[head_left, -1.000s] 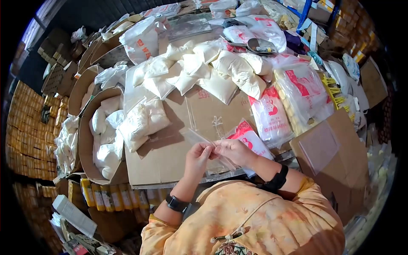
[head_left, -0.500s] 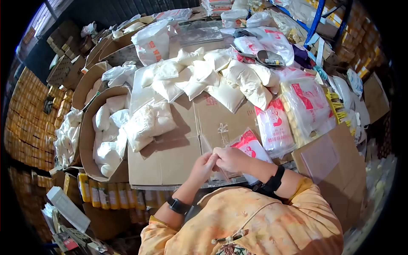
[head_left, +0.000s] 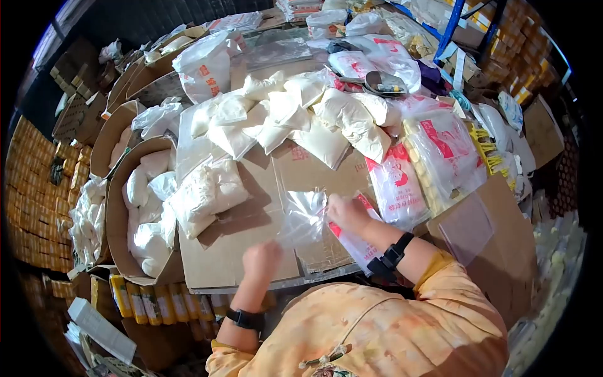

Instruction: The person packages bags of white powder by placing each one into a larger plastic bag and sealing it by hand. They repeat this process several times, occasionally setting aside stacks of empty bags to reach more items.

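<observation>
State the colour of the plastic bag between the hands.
The plastic bag is clear, with whitish glare; see the head view.

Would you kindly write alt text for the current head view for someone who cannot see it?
A person's right hand holds a clear plastic bag over a cardboard sheet, the blurred left hand near its other side. Pale filled bags lie heaped beyond; white bundles sit in a cardboard box at left.

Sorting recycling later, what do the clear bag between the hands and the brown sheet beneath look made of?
Clear bag: probably thin plastic film, glossy; see-through with bright glints. Brown sheet: apparently cardboard, matte; brown surface with a straight seam.
</observation>
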`<state>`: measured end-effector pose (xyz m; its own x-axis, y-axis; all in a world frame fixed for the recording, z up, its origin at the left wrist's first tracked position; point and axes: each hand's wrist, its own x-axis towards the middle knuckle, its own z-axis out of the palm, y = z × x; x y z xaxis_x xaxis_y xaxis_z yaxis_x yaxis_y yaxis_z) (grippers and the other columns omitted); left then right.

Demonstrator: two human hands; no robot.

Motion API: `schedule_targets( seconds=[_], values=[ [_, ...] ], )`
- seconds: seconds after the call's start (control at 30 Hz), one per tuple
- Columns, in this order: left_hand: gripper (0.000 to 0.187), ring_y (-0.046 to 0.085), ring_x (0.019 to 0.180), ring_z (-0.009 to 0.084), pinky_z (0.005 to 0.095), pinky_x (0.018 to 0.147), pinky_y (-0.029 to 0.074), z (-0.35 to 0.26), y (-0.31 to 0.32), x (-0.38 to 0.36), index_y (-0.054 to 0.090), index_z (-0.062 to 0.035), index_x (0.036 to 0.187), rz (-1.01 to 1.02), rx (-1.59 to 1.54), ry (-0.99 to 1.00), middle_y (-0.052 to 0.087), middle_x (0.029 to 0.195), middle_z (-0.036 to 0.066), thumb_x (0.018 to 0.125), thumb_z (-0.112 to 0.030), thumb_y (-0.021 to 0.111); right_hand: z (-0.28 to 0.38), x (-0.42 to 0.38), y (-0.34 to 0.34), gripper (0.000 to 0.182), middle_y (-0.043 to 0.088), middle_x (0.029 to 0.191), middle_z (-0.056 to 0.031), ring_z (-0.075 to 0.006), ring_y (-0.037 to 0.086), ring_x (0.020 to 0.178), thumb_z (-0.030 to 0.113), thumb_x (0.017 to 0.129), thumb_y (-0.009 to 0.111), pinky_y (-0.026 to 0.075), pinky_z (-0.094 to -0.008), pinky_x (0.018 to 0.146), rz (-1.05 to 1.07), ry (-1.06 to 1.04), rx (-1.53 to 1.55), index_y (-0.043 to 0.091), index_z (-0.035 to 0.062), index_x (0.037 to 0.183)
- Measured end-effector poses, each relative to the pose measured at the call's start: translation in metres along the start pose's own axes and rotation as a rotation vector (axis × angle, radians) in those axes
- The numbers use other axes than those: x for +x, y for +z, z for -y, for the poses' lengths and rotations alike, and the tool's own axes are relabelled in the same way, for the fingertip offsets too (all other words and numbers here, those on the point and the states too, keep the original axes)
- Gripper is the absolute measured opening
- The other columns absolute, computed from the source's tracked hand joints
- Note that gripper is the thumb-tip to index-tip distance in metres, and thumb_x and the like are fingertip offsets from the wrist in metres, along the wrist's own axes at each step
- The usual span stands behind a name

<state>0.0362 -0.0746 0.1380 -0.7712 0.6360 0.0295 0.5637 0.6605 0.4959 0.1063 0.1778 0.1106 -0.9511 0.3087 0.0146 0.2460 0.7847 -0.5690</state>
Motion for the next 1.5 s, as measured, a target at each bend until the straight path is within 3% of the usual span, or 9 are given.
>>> schedule_targets(
  seconds=[0.2,0.27,0.53,0.8,0.9,1.0,1.17,1.33,1.5],
  values=[
    [0.010,0.052,0.058,0.0369,0.0385,0.053,0.042,0.041,-0.014,-0.005,0.044,-0.0022,0.067,-0.109,-0.167,-0.217,0.051,0.061,0.018,0.070,-0.006,0.054,-0.057,0.042,0.000,0.018,0.061,0.076,-0.0174,-0.0331,0.060,0.074,0.021,0.076,0.059,0.047,-0.0393,0.067,-0.116,0.180,0.380,0.061,0.0032,0.076],
    [0.013,0.051,0.053,0.0278,0.0332,0.051,0.041,0.069,-0.019,-0.017,0.043,-0.0009,0.066,-0.113,-0.213,-0.284,0.049,0.058,0.014,0.070,-0.002,0.054,-0.125,0.074,-0.001,0.023,0.064,0.082,-0.0158,-0.0247,0.061,0.075,0.023,0.077,0.060,0.047,-0.0327,0.070,-0.377,0.329,0.327,0.060,0.0016,0.086],
    [0.007,0.046,0.055,0.0086,0.0239,0.050,0.038,0.113,-0.025,-0.071,0.049,-0.0014,0.069,-0.150,-0.555,-0.577,0.048,0.058,0.003,0.073,-0.001,0.055,-0.225,0.118,-0.001,0.053,0.060,0.095,-0.0258,-0.0381,0.058,0.093,0.045,0.074,0.061,0.045,-0.0454,0.077,-0.368,0.917,-0.148,0.058,-0.0030,0.096],
    [0.003,0.050,0.059,0.0099,0.0241,0.057,0.043,0.123,-0.030,-0.069,0.051,-0.0004,0.072,-0.114,-0.618,-0.660,0.054,0.064,0.004,0.073,0.001,0.053,-0.220,0.128,0.003,0.030,0.058,0.084,-0.0284,-0.0423,0.056,0.083,0.022,0.079,0.051,0.045,-0.0449,0.074,-0.180,0.223,-0.229,0.059,-0.0057,0.087],
    [0.003,0.054,0.063,0.0124,0.0236,0.061,0.044,0.111,-0.041,-0.047,0.049,-0.0007,0.075,-0.106,-0.753,-0.636,0.056,0.068,0.007,0.075,0.003,0.048,-0.128,0.093,-0.003,0.032,0.060,0.092,-0.0143,-0.0208,0.057,0.083,0.009,0.081,0.053,0.045,-0.0359,0.075,-0.185,0.256,0.324,0.049,-0.0042,0.110],
    [0.005,0.054,0.065,0.0127,0.0241,0.062,0.044,0.118,-0.034,-0.031,0.045,-0.0016,0.074,-0.105,-0.858,-0.597,0.056,0.068,0.006,0.078,0.002,0.046,-0.080,0.016,0.047,0.021,0.060,0.078,-0.0161,-0.0279,0.058,0.068,0.018,0.084,0.052,0.045,-0.0392,0.058,0.192,-0.145,0.006,0.058,-0.0010,0.077],
    [0.008,0.052,0.062,0.0106,0.0225,0.058,0.042,0.124,-0.018,-0.020,0.044,-0.0028,0.074,-0.084,-0.951,-0.579,0.055,0.066,0.005,0.081,-0.001,0.048,-0.047,-0.045,0.104,0.023,0.061,0.073,-0.0161,-0.0268,0.061,0.065,0.023,0.084,0.053,0.046,-0.0380,0.057,0.855,0.484,0.318,0.061,0.0021,0.081],
    [0.011,0.050,0.058,0.0083,0.0209,0.054,0.040,0.136,-0.013,-0.030,0.044,-0.0040,0.072,-0.058,-0.909,-0.581,0.053,0.064,0.003,0.082,-0.002,0.049,-0.065,-0.006,0.070,0.040,0.064,0.081,-0.0116,-0.0229,0.062,0.077,0.036,0.076,0.066,0.048,-0.0322,0.064,0.164,0.459,0.298,0.060,-0.0019,0.089],
    [0.013,0.049,0.058,0.0080,0.0212,0.053,0.040,0.137,-0.010,-0.035,0.043,-0.0044,0.072,-0.184,-0.892,-0.575,0.047,0.062,0.000,0.081,-0.002,0.050,-0.057,0.033,0.106,0.064,0.062,0.093,-0.0204,-0.0251,0.061,0.088,0.048,0.068,0.070,0.046,-0.0330,0.075,0.449,0.519,0.237,0.058,-0.0083,0.097]
  ],
)
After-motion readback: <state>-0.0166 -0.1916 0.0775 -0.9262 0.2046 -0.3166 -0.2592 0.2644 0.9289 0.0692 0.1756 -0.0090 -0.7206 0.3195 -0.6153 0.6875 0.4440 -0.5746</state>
